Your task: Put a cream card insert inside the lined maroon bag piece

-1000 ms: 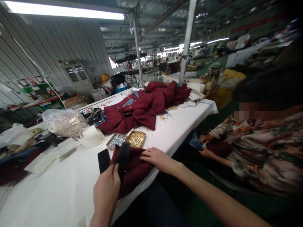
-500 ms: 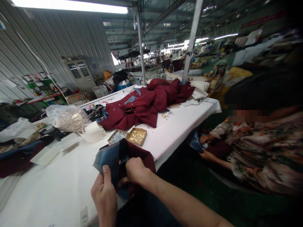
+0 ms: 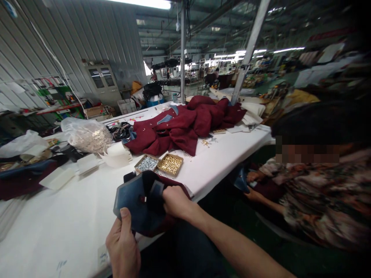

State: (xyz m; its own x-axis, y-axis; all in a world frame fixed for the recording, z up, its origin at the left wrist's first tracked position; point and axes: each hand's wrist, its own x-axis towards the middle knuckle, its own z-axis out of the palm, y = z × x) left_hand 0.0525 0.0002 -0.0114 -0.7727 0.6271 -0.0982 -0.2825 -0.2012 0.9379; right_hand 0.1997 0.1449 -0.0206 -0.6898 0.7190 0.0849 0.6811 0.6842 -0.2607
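A blue and maroon bag (image 3: pixel 130 199) with a dark inside is held between my hands over the table's near edge. My left hand (image 3: pixel 123 243) pinches its blue flap, thumb on top. My right hand (image 3: pixel 176 200) is closed on the far side of the bag's mouth, its fingertips hidden behind the fabric. A small light spot shows on the blue face near the opening. Just beyond the bag stand a shallow box of silver studs (image 3: pixel 147 163) and a box of gold studs (image 3: pixel 170 165).
A heap of maroon pieces (image 3: pixel 179 131) covers the table's middle. Loose studs (image 3: pixel 205 142) lie beside it. At the left are a clear plastic bag (image 3: pixel 87 137), white cards (image 3: pixel 58 177) and more maroon fabric (image 3: pixel 29 179). A co-worker (image 3: pixel 324 189) in a flowered top sits close on my right.
The bag's blue flap has turned to face me more, and its mouth is spread wider. My right hand has moved slightly right and up. The camera view has shifted a little.
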